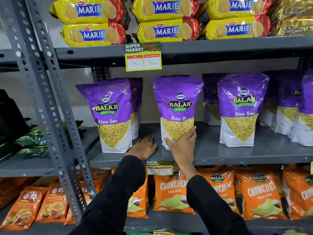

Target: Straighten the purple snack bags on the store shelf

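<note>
Purple Balaji Aloo Sev bags stand upright on the grey middle shelf (220, 155). The middle bag (177, 106) is gripped at its lower front by my right hand (183, 143), thumb on the left side, fingers on the right. The left bag (110, 114) stands near the shelf post, with another bag close behind it. My left hand (144, 146) lies flat, palm down, on the shelf between the left and middle bags and holds nothing. The right bag (240, 107) stands apart, with more purple bags behind it and further right.
Yellow Marie biscuit packs (166, 19) fill the shelf above. Orange Crunchem chip bags (172, 192) stand on the shelf below. A price tag (143, 56) hangs from the upper shelf edge. A grey perforated post (50, 99) rises at the left, with green packs beyond it.
</note>
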`<state>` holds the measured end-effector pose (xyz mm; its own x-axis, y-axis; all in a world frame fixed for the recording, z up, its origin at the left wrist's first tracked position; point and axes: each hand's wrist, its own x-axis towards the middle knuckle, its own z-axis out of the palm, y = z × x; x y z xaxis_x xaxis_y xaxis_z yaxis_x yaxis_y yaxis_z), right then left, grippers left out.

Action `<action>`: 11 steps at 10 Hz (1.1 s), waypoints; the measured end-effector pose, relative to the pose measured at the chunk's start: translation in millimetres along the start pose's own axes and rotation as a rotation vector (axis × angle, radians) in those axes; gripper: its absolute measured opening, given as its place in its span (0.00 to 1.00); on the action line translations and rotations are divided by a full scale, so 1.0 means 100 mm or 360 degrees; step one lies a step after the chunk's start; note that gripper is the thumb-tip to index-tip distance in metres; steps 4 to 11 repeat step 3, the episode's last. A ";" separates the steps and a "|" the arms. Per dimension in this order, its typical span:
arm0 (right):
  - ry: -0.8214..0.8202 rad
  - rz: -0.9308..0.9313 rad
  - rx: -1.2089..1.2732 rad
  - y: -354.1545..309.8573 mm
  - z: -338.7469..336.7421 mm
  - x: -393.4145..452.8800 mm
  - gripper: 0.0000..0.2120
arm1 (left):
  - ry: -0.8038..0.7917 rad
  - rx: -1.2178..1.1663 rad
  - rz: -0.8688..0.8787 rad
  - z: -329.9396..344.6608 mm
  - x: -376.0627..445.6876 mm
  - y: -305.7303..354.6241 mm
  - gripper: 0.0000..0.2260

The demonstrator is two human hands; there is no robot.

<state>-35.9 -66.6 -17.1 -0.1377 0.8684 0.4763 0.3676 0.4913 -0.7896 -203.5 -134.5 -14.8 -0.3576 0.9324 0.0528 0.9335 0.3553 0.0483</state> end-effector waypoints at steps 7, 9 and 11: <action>0.0031 -0.0044 0.0201 0.00 -0.09 -0.08 0.63 | 0.0075 0.0070 -0.0009 0.00 -0.01 0.02 0.30; 0.0031 -0.0044 0.0201 0.00 -0.09 -0.08 0.63 | 0.0075 0.0070 -0.0009 0.00 -0.01 0.02 0.30; 0.0031 -0.0044 0.0201 0.00 -0.09 -0.08 0.63 | 0.0075 0.0070 -0.0009 0.00 -0.01 0.02 0.30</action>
